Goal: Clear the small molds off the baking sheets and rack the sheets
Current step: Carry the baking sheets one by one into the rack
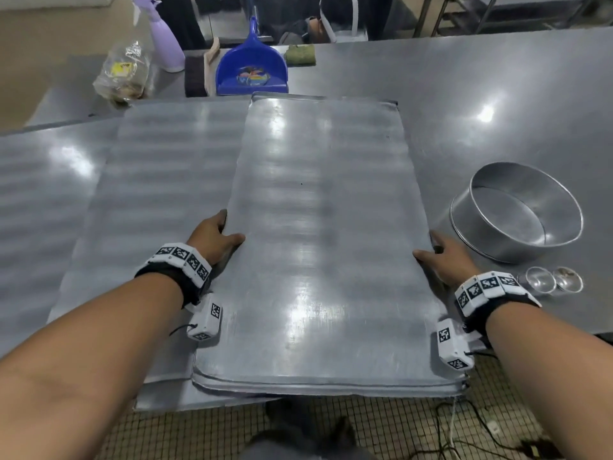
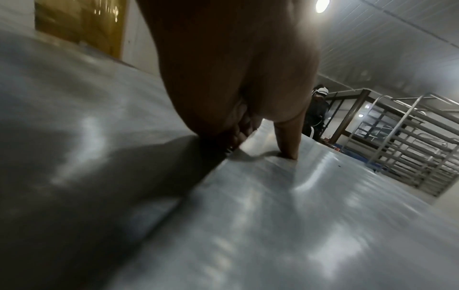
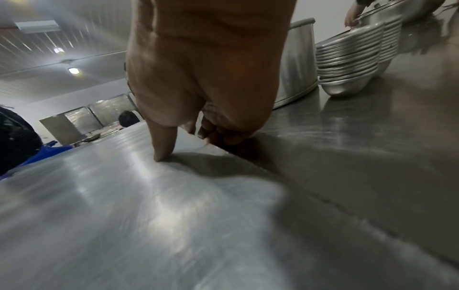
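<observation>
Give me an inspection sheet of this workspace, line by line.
Surface: steel table, shiny, bare at right.
Job's things: top sheet stacked on other sheets, near end overhanging the table edge; two small molds on the table, off the sheets.
Clutter: round pan, dustpan, spray bottle, plastic bag, bowl stack.
Grippers: left hand and right hand grip the top sheet's long edges, thumbs on top, fingers curled under.
Cables: black wires on the floor.
Surroundings: sheet rack, other people in the background.
</observation>
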